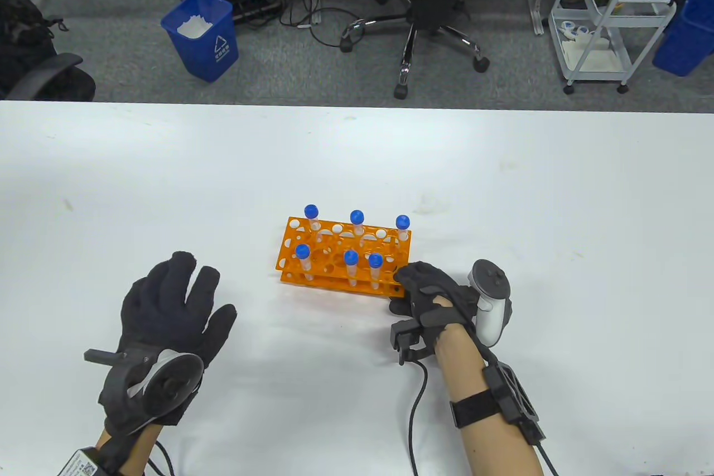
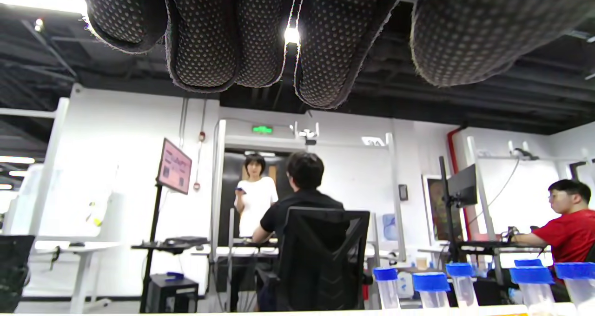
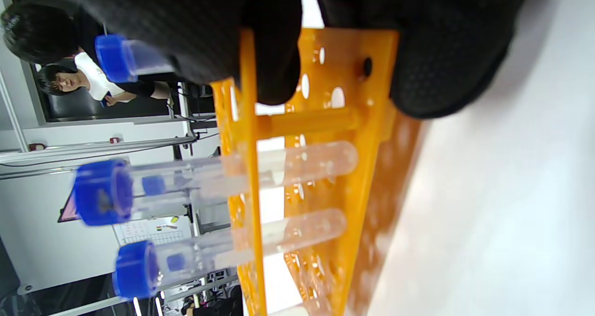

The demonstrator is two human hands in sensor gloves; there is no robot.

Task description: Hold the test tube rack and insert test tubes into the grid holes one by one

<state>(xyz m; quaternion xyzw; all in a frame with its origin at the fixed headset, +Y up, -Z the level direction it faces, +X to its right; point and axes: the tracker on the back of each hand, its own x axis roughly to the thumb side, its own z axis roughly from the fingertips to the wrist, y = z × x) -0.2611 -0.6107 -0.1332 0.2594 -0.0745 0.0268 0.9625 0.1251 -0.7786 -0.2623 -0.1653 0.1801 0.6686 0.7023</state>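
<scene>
Black-gloved, our left hand (image 1: 170, 306) lies flat on the desk (image 1: 558, 191) near-left of the orange rack (image 1: 343, 253), fingers (image 1: 184, 278) spread, holding nothing. Our right hand (image 1: 429, 294) grips the rack's near-right corner. Six blue-capped tubes (image 1: 350, 267) stand in it. Only our right wrist view shows fingers (image 3: 274, 42) pinching the rack's plates.

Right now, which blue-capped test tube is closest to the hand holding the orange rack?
The clear blue-capped tube at the front row's right end in the orange plastic rack. It stands right beside the gripping right hand; the other five sit farther away.
</scene>
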